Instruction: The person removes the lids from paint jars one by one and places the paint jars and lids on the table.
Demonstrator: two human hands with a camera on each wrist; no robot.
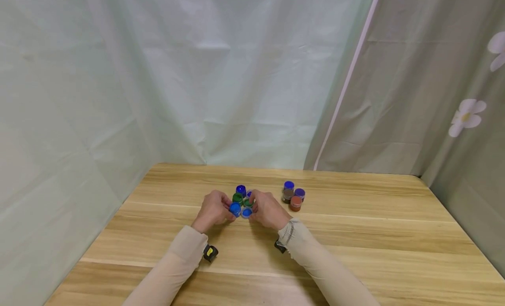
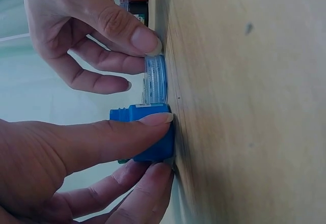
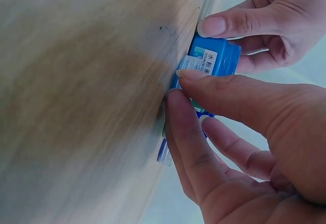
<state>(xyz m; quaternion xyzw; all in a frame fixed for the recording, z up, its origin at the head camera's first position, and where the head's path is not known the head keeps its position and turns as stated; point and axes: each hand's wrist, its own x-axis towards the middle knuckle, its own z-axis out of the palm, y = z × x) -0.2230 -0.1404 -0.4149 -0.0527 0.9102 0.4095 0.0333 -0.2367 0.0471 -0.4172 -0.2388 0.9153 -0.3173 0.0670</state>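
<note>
My left hand (image 1: 213, 209) pinches an uncapped blue paint jar (image 1: 235, 209) between thumb and fingers; the jar stands upright on the table, its printed label (image 3: 208, 60) showing in the right wrist view. Right beside it lies a clear round lid (image 1: 246, 212) with blue paint inside. My right hand (image 1: 269, 209) pinches this lid, thumb on the near side, as the right wrist view shows. Behind the blue jar stand an open green jar (image 1: 237, 198) and an open dark blue jar (image 1: 241, 190). A green-stained lid (image 1: 248, 202) and a dark blue-stained lid (image 1: 249, 194) lie next to them, partly hidden by my right hand.
To the right, a group of capped jars stands close together: blue (image 1: 289, 186), purple (image 1: 300, 194), brown (image 1: 288, 196) and reddish (image 1: 295, 204). The wooden table (image 1: 355, 244) ends at a pale curtain (image 1: 236, 100) behind and on the left.
</note>
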